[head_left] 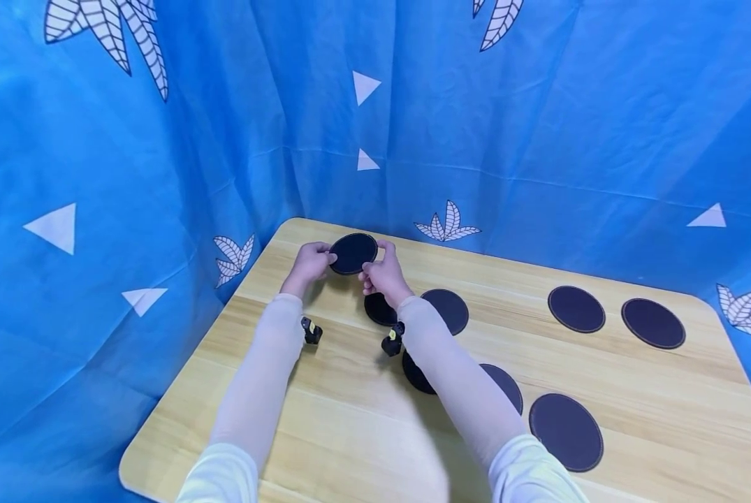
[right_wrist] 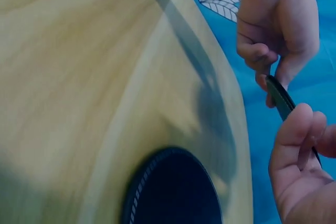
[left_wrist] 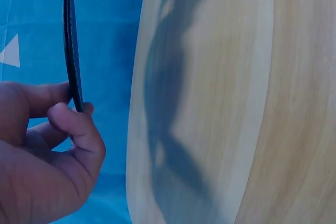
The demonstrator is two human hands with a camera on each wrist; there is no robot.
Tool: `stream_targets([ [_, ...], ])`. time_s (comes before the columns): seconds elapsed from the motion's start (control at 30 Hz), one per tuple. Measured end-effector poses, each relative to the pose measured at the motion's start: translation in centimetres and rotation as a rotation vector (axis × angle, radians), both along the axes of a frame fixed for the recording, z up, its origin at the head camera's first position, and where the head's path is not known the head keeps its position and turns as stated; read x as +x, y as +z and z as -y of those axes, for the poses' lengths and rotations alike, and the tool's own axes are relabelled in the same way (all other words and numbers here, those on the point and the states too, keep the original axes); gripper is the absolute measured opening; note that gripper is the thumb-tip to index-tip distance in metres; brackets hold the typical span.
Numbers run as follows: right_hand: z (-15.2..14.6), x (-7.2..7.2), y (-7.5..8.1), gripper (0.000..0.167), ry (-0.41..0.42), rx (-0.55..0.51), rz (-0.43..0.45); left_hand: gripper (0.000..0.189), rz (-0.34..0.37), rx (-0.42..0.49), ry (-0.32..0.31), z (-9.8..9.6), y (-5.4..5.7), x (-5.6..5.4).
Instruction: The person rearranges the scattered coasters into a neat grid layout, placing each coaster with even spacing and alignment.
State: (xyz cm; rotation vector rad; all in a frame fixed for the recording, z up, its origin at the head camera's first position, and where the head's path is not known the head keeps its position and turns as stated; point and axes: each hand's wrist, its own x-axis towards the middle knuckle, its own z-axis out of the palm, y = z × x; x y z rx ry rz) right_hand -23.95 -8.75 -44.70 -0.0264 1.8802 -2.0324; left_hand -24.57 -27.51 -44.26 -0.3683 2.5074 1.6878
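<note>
Over the far left part of the table, both hands hold up a round black coaster [head_left: 353, 253] with a stitched rim. My left hand [head_left: 311, 264] pinches its left edge between thumb and fingers. On the opposite edge, the thumb and fingers of my right hand [head_left: 386, 274] pinch it too. Seen edge-on in the left wrist view, the coaster [left_wrist: 72, 51] is thin and raised off the wood, its shadow falling on the tabletop. Another black coaster [head_left: 380, 309] lies just below the right hand, partly covered by that arm.
More black coasters lie flat on the wooden table [head_left: 337, 433]: one [head_left: 447, 309] beside the right forearm, others partly under it, one [head_left: 566, 432] at the near right, and two [head_left: 576, 309] at the far right. A blue patterned curtain [head_left: 450, 126] hangs behind and to the left.
</note>
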Motion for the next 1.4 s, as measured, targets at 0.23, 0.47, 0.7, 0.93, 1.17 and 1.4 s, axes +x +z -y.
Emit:
stream_targets([
  [0.23, -2.0, -0.6, 0.3, 0.078, 0.048, -0.01, 0.018, 0.048, -0.062, 0.102, -0.05, -1.2, 0.1, 0.1],
  [0.47, -4.1, -1.0, 0.7, 0.08, 0.04, -0.1, 0.057, 0.054, -0.107, 0.168, -0.117, -2.1, 0.0, 0.1],
  [0.7, -5.8, -1.1, 1.0, 0.082, 0.052, -0.127, 0.072, 0.058, -0.107, 0.23, -0.184, -3.2, -0.2, 0.2],
  [0.93, -7.7, -0.9, 1.1, 0.083, 0.09, -0.14, 0.071, 0.068, -0.123, 0.269, -0.253, -4.4, 0.2, 0.4],
  [1.17, -9.8, -0.6, 1.6, 0.084, 0.125, -0.138, 0.062, 0.073, -0.134, 0.337, -0.335, -5.9, 0.7, 0.7],
  [1.4, -11.7, -0.1, 1.8, 0.087, 0.136, -0.16, 0.056, 0.072, -0.142, 0.374, -0.381, -7.8, 0.7, 0.9],
])
